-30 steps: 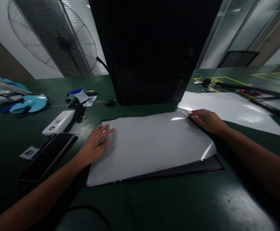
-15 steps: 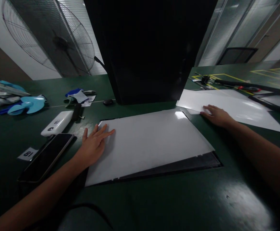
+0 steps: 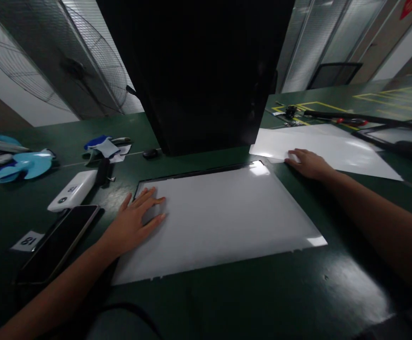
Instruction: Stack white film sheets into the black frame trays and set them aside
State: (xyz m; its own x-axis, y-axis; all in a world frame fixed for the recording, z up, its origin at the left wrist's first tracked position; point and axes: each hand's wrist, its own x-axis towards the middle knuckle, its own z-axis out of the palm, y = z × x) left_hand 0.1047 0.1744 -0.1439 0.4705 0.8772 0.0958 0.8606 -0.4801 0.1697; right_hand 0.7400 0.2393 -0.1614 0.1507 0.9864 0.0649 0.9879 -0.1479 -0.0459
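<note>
A white translucent sheet (image 3: 213, 217) with small notches along its near edge lies over a thin black-framed panel (image 3: 198, 173). Of that panel, only a dark strip at the far side and corner shows. My left hand (image 3: 133, 222) rests on the sheet's left end, fingers spread. Farther right, my right hand (image 3: 308, 163) lies on the near left edge of more white sheets (image 3: 347, 148), which overlap in a stack. Its fingers are stretched out over them, with the thumb by the edge.
A large black screen-like panel (image 3: 198, 75) stands upright behind the sheet. To the left lie a phone (image 3: 59, 245), a white device (image 3: 73, 191), a numbered label (image 3: 28, 241) and a light-blue fan blade (image 3: 29, 165). Black frame strips (image 3: 368, 118) lie at the right.
The white sheet has shifted toward me over the black-framed panel, covering its near edge and baring its far edge. My left thumb has spread out. The whole view has shifted slightly.
</note>
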